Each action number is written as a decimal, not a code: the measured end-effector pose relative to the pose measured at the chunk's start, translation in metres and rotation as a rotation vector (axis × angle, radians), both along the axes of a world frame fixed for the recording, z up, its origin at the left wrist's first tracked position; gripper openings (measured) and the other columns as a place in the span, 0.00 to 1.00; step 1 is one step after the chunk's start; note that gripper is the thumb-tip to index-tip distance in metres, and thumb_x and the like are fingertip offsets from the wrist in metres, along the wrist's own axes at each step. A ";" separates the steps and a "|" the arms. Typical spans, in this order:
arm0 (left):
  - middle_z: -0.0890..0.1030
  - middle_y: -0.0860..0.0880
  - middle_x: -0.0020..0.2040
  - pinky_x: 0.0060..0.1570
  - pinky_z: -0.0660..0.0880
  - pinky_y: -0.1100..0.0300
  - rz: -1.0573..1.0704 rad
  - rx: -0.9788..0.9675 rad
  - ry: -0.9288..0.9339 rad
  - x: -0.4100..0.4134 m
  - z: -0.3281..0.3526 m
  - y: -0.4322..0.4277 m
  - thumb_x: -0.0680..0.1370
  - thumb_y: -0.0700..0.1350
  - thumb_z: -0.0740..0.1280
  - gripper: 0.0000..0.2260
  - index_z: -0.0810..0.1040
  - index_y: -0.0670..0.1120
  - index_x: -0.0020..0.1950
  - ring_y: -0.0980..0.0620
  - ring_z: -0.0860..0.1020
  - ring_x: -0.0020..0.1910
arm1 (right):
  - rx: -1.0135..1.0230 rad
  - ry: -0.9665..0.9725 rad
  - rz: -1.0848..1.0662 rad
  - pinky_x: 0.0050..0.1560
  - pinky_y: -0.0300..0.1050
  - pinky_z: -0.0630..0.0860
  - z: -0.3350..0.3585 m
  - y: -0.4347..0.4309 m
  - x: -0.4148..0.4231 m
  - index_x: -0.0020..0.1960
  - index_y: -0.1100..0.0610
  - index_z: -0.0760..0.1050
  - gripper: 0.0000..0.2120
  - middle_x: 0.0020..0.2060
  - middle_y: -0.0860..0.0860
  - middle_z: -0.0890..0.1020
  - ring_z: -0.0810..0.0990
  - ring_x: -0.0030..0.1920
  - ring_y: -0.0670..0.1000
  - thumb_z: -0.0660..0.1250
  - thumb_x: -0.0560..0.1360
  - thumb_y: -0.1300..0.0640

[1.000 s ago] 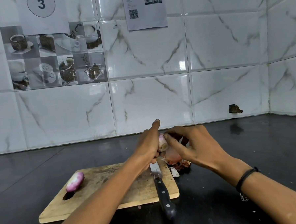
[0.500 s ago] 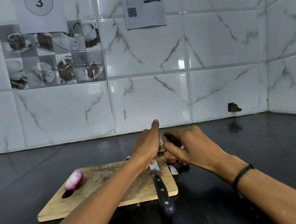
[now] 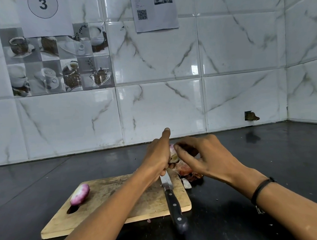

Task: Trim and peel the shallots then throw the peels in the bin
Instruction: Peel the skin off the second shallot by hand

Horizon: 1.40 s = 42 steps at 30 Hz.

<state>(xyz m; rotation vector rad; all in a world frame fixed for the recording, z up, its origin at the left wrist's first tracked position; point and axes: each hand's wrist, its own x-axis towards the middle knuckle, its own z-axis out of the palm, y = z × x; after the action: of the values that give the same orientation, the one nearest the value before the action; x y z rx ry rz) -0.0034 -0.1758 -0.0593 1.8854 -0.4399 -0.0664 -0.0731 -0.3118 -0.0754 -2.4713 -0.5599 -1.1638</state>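
Note:
My left hand grips a pale purple shallot above the far right corner of the wooden cutting board, index finger pointing up. My right hand pinches dark brown skin at the top of that shallot. A pile of reddish peels lies on the counter just past the board's right edge, below the hands. One peeled shallot rests at the board's left end. A black-handled knife lies on the board's right side, handle over the near edge.
The dark counter runs to a white marble-tiled wall behind and at the right corner. A small white trimmed piece sits by the peels. No bin is in view.
The right hand's fingers have shifted up to the top of the shallot, and more of the pale bulb shows. The left hand keeps its hold.

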 end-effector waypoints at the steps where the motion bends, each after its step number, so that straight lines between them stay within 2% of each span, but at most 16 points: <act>1: 0.65 0.47 0.28 0.19 0.57 0.67 -0.005 0.003 0.000 0.001 -0.001 0.000 0.82 0.64 0.49 0.26 0.69 0.44 0.43 0.52 0.62 0.20 | -0.013 0.005 0.003 0.39 0.51 0.77 0.000 0.000 0.000 0.47 0.57 0.81 0.20 0.34 0.50 0.83 0.81 0.34 0.49 0.58 0.81 0.44; 5: 0.64 0.46 0.30 0.20 0.55 0.67 -0.011 0.006 -0.007 0.003 -0.003 0.000 0.81 0.66 0.48 0.26 0.64 0.47 0.35 0.51 0.60 0.22 | -0.098 0.007 -0.023 0.37 0.50 0.75 -0.001 -0.001 0.000 0.46 0.57 0.80 0.22 0.32 0.50 0.81 0.79 0.31 0.50 0.56 0.81 0.42; 9: 0.67 0.46 0.30 0.20 0.56 0.67 0.010 0.013 -0.021 0.002 -0.003 -0.001 0.82 0.65 0.49 0.26 0.69 0.45 0.40 0.51 0.63 0.22 | -0.112 0.015 -0.033 0.36 0.47 0.75 -0.001 -0.002 0.001 0.45 0.57 0.79 0.21 0.31 0.50 0.81 0.79 0.31 0.50 0.57 0.81 0.42; 12: 0.72 0.46 0.27 0.20 0.57 0.68 -0.013 0.044 -0.032 0.000 -0.004 -0.001 0.82 0.65 0.48 0.29 0.69 0.44 0.35 0.54 0.64 0.16 | -0.129 0.020 -0.050 0.36 0.41 0.75 -0.001 -0.004 0.001 0.48 0.56 0.80 0.14 0.33 0.48 0.82 0.79 0.32 0.48 0.64 0.80 0.47; 15: 0.75 0.45 0.27 0.19 0.58 0.68 -0.027 0.058 -0.031 -0.001 -0.002 0.000 0.82 0.65 0.48 0.30 0.73 0.43 0.36 0.55 0.65 0.15 | -0.008 0.019 -0.041 0.39 0.39 0.77 0.001 -0.007 0.001 0.49 0.56 0.81 0.06 0.35 0.46 0.84 0.82 0.36 0.44 0.69 0.79 0.54; 19: 0.77 0.43 0.30 0.19 0.58 0.68 -0.034 -0.005 0.019 0.004 0.005 0.001 0.82 0.65 0.50 0.29 0.76 0.42 0.46 0.55 0.64 0.14 | 0.148 0.025 -0.012 0.48 0.41 0.80 0.000 -0.004 0.001 0.57 0.55 0.83 0.09 0.42 0.45 0.86 0.84 0.45 0.42 0.68 0.79 0.56; 23: 0.80 0.39 0.29 0.18 0.60 0.66 -0.106 -0.105 0.045 0.002 0.004 0.004 0.84 0.59 0.50 0.30 0.77 0.37 0.41 0.51 0.66 0.17 | 0.164 0.037 0.010 0.45 0.39 0.77 0.003 0.001 -0.007 0.52 0.52 0.82 0.06 0.40 0.43 0.85 0.83 0.45 0.42 0.66 0.80 0.55; 25: 0.78 0.42 0.25 0.18 0.60 0.67 -0.084 -0.133 0.043 0.002 0.006 0.005 0.85 0.57 0.50 0.29 0.77 0.38 0.40 0.52 0.67 0.17 | 0.160 0.039 0.020 0.44 0.36 0.76 0.005 0.003 -0.010 0.52 0.51 0.82 0.05 0.42 0.41 0.84 0.81 0.46 0.41 0.68 0.79 0.53; 28: 0.74 0.46 0.23 0.18 0.57 0.69 -0.044 -0.153 0.049 0.004 0.009 0.006 0.84 0.58 0.52 0.26 0.75 0.39 0.43 0.53 0.64 0.15 | 0.151 0.019 0.057 0.43 0.33 0.75 0.006 0.005 -0.011 0.55 0.52 0.80 0.09 0.47 0.40 0.81 0.79 0.49 0.40 0.73 0.76 0.54; 31: 0.75 0.42 0.30 0.18 0.57 0.68 -0.026 -0.147 0.068 0.006 0.008 0.006 0.83 0.60 0.52 0.27 0.76 0.37 0.49 0.52 0.64 0.16 | 0.104 0.030 0.105 0.40 0.37 0.77 0.006 0.006 -0.010 0.57 0.52 0.79 0.15 0.50 0.41 0.79 0.79 0.51 0.44 0.77 0.72 0.55; 33: 0.75 0.41 0.32 0.19 0.58 0.69 -0.016 -0.116 0.076 0.006 0.007 0.006 0.83 0.61 0.51 0.28 0.77 0.37 0.52 0.52 0.65 0.16 | 0.076 0.048 0.119 0.39 0.37 0.76 0.005 0.006 -0.008 0.57 0.52 0.78 0.17 0.50 0.41 0.78 0.79 0.49 0.46 0.79 0.70 0.54; 36: 0.70 0.45 0.24 0.19 0.56 0.69 -0.046 -0.122 0.082 0.005 0.008 0.005 0.83 0.57 0.52 0.22 0.74 0.40 0.47 0.53 0.61 0.16 | 0.123 0.017 0.095 0.42 0.34 0.74 0.004 0.005 -0.006 0.55 0.52 0.77 0.19 0.47 0.42 0.79 0.80 0.46 0.46 0.79 0.69 0.46; 38: 0.67 0.46 0.24 0.20 0.54 0.69 -0.074 -0.162 0.073 0.001 0.010 0.004 0.83 0.54 0.54 0.18 0.73 0.42 0.46 0.54 0.58 0.16 | 0.198 -0.002 0.081 0.43 0.35 0.75 0.005 0.005 -0.008 0.52 0.51 0.76 0.21 0.45 0.43 0.79 0.80 0.45 0.46 0.79 0.68 0.42; 40: 0.68 0.46 0.26 0.20 0.54 0.69 -0.111 -0.173 0.054 -0.002 0.010 0.002 0.83 0.53 0.55 0.18 0.74 0.43 0.42 0.55 0.59 0.17 | 0.241 0.001 0.091 0.43 0.38 0.76 0.005 0.006 -0.008 0.50 0.51 0.75 0.22 0.42 0.44 0.80 0.80 0.43 0.47 0.80 0.66 0.41; 42: 0.73 0.48 0.26 0.22 0.58 0.69 -0.120 -0.151 0.050 -0.003 0.010 0.002 0.82 0.55 0.56 0.18 0.75 0.45 0.41 0.55 0.64 0.18 | 0.230 0.006 0.099 0.41 0.39 0.76 0.005 0.007 -0.009 0.49 0.51 0.75 0.24 0.40 0.45 0.80 0.79 0.41 0.48 0.81 0.64 0.41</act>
<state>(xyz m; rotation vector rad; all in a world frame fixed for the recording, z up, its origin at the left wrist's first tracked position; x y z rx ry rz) -0.0060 -0.1741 -0.0494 1.7048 -0.5091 -0.1558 -0.0817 -0.3048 -0.0699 -2.2274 -0.5095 -1.1151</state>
